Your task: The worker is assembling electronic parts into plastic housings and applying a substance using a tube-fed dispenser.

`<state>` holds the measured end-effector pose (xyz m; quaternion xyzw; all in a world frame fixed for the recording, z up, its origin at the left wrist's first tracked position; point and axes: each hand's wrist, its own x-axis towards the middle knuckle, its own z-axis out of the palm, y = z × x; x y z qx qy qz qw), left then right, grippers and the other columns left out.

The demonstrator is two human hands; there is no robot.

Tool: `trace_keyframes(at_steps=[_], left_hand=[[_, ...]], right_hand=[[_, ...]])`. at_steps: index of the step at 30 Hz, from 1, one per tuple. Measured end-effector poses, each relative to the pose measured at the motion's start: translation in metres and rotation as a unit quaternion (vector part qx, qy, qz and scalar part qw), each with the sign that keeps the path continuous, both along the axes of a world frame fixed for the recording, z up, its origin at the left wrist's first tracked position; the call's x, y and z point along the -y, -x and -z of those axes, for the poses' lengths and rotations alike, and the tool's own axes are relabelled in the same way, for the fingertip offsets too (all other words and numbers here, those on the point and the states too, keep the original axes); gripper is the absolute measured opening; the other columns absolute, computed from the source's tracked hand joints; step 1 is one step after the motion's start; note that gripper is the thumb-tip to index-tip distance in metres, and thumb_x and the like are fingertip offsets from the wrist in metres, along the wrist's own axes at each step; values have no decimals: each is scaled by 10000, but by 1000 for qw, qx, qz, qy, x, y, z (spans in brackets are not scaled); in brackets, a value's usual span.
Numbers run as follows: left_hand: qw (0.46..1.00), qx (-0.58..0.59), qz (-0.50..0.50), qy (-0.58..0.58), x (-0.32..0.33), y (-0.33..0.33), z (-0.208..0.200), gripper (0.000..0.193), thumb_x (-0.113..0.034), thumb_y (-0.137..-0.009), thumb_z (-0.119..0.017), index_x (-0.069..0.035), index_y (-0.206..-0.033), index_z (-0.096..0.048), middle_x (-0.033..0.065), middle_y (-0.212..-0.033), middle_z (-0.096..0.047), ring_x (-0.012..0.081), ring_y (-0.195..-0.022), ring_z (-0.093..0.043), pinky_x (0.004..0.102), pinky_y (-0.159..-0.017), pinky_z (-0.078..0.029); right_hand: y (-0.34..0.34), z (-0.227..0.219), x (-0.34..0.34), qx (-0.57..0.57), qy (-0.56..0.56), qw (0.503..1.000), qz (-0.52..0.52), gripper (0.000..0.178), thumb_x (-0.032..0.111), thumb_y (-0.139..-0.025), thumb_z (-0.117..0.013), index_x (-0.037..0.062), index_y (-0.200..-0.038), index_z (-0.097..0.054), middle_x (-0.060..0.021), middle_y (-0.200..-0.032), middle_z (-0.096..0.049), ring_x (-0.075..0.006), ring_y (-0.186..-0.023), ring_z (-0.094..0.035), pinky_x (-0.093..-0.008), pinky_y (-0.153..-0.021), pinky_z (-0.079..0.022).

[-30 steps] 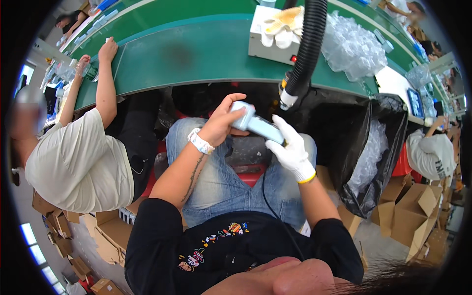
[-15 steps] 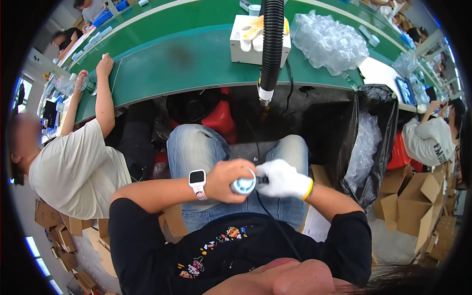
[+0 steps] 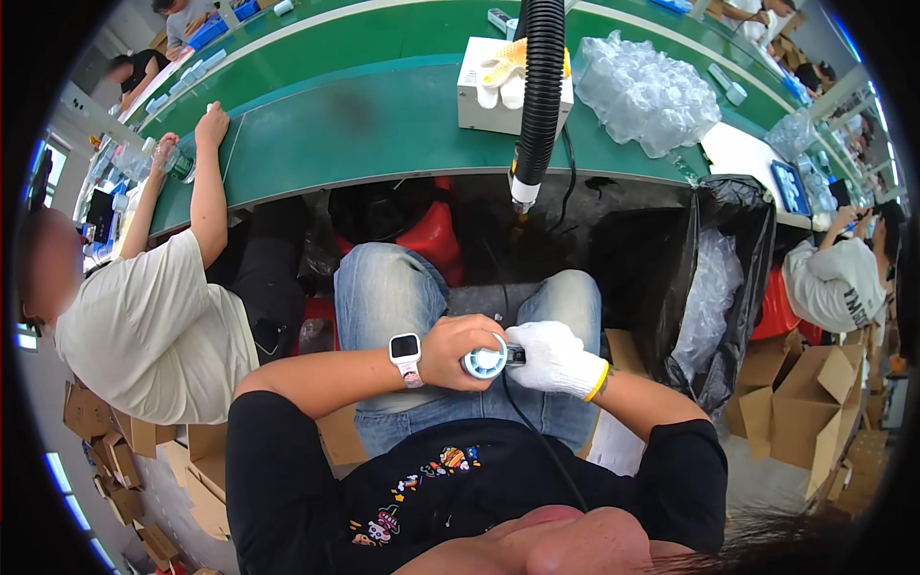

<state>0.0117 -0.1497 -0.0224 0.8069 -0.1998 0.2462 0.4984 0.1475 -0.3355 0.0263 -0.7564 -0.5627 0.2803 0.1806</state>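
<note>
- While the bare left hand (image 3: 460, 351) is curled tight round a light blue thing (image 3: 485, 361), its round end points up at the cam.
- Right hand (image 3: 558, 357), in a white glove w/ a yellow edge, has its fingers bent in on a black part (image 3: 517, 355) — can't see all of them.
- Blue thing is btwn both hands, over the lap in jeans (image 3: 383, 287).
- White watch (image 3: 404, 348) on the left wrist.
- Black cord (image 3: 539, 436) runs down nr the shirt.
- Up front: green table (image 3: 307, 144) w/ a pale box (image 3: 487, 115), gloves (image 3: 503, 77) on top, & clear plastic stuff (image 3: 647, 91) to the right.
- Fat black hose (image 3: 543, 86) hangs by the box.
- Person in a pale shirt (image 3: 153, 326) sits at left.
</note>
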Motion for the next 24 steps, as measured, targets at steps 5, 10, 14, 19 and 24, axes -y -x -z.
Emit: trace_keyframes(at_steps=[5,10,14,19,24], left_hand=[[997,5,72,-24,-3,0,-34,542,-139,-662,-908,-115,-1114,-609,131,-1111,-709,340,-940,-734,395,-679,-605],[988,45,128,-76,8,14,-71,519,-184,-704,-914,-114,-1116,-606,140,-1126,-706,359,-935,-730,414,-703,-613],[988,60,115,-90,18,20,-56,548,-173,-662,-914,-118,-1123,-622,117,-1113,-709,345,-944,-727,411,-689,-606],[995,41,87,-15,23,11,-11,553,-201,-701,-917,-116,-1152,-608,143,-1123,-705,356,-933,-728,411,-737,-611],[986,-146,-25,83,-5,-7,-10,563,-181,-723,-895,-109,-1196,-599,106,-1112,-700,273,-974,-708,385,-860,-581]], right_hand=[[-3,-29,15,-152,-38,987,-33,308,248,-803,-742,88,-1061,-689,-171,-895,-725,-394,-887,-723,-492,-794,-572],[19,-48,25,-121,-16,991,-53,332,241,-805,-736,89,-1095,-683,-180,-908,-729,-408,-884,-721,-500,-787,-573],[26,-56,23,-79,27,992,-93,352,240,-810,-726,90,-1124,-680,-191,-922,-733,-422,-883,-717,-509,-784,-574],[12,-22,17,-81,89,992,-47,373,252,-818,-716,73,-1141,-665,-207,-949,-733,-438,-892,-712,-498,-801,-579],[-29,-16,-12,-191,-19,981,-20,489,334,-840,-773,53,-1220,-647,-200,-1059,-732,-353,-978,-737,-439,-878,-578]])
